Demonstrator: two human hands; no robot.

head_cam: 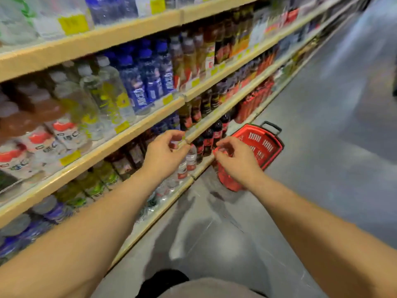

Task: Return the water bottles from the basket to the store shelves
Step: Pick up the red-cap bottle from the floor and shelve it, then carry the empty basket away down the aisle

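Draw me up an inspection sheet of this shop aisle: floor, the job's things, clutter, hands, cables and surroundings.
Surface: grey floor; the picture is blurred.
Job's things: the red basket stands on the floor beside the bottom shelf, and no bottles show in its visible part. Clear water bottles with red labels stand on that shelf.
Clutter: nothing seen.
Hands: the left hand is in front of a shelf edge with fingers loosely curled, holding nothing that shows. The right hand is over the basket's near rim; grip unclear.
Cables: nothing seen.
Surroundings: blue-capped bottles on a higher shelf; dark soda bottles further along the bottom shelf.
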